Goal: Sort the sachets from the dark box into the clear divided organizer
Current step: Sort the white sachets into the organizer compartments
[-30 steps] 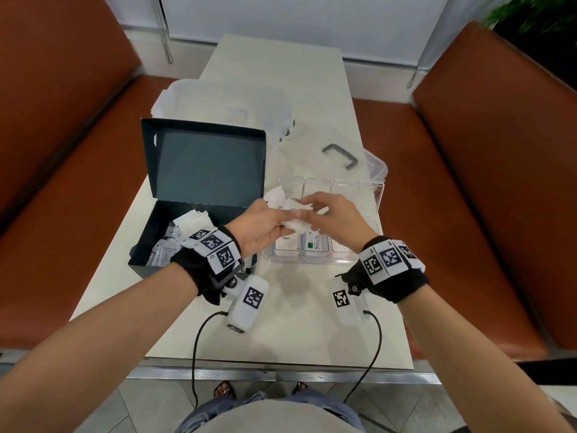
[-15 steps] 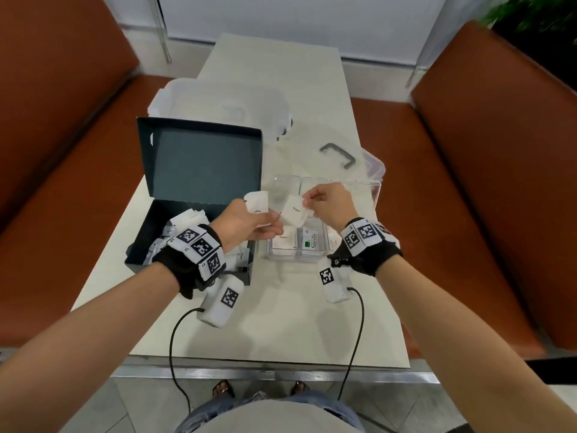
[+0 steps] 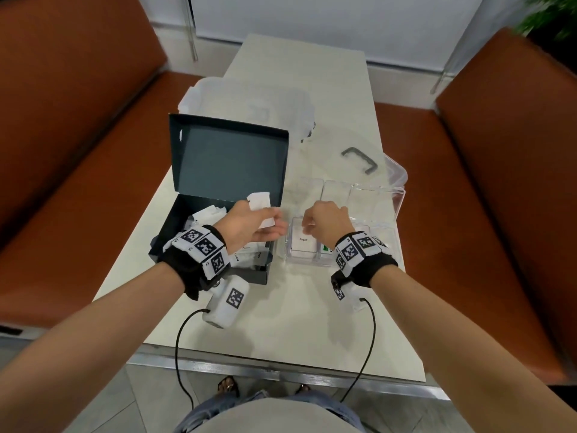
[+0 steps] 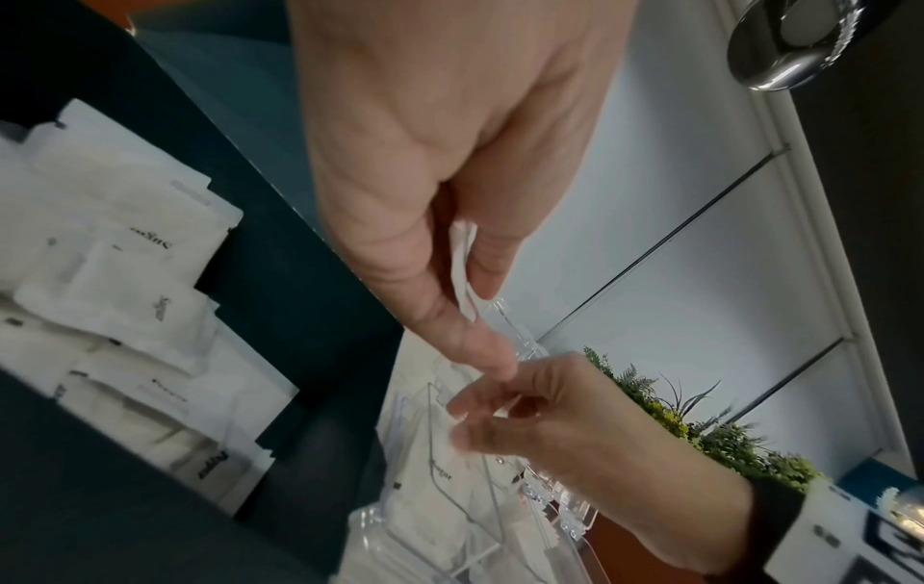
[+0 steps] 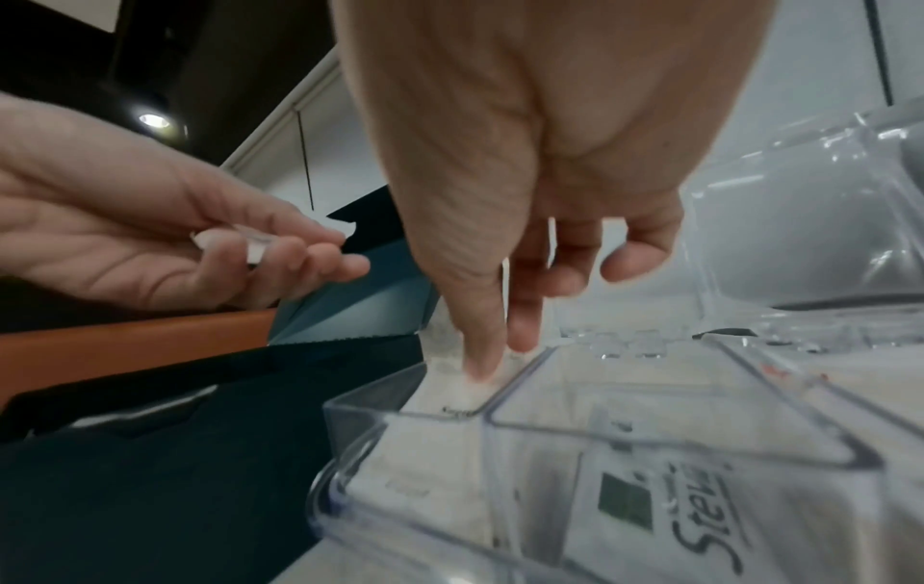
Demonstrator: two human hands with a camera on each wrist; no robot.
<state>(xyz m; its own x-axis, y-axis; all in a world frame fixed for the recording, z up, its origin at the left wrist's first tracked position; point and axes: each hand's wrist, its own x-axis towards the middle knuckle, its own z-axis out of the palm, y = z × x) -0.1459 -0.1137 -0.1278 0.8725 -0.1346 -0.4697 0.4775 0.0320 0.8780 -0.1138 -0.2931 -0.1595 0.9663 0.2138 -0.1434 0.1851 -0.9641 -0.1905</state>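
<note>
Two hands work above a pale table [image 3: 237,326] set between orange-brown benches [image 3: 78,157]. Toward the table's left edge stands the dark box [image 3: 206,270], its lid [image 3: 229,164] propped upright behind it; white sachets [image 4: 120,284] lie heaped inside, some printed "Sugar", others with a word too blurred to read. Over the box's right wall hangs the left hand [image 3: 249,228], thumb and fingers pinching a white sachet [image 3: 260,203] whose upper part stands up above the knuckles — the left wrist view shows its thin edge [image 4: 462,272] caught between thumb and forefinger. Just right of the box, touching or nearly so, sits the clear divided organizer [image 3: 398,210] near the table's right edge. Its front-left compartment holds a sachet marked "Sugar" [image 3: 303,242]; the next compartment holds a green-printed "Stevia" sachet [image 5: 660,509]. The right hand [image 3: 326,225] hovers over that front-left compartment, fingers loosely curled and pointing down, holding nothing — thumb tip at or just above the sachet's top. Behind the organizer lies a clear lid with a grey handle [image 3: 359,159].
</note>
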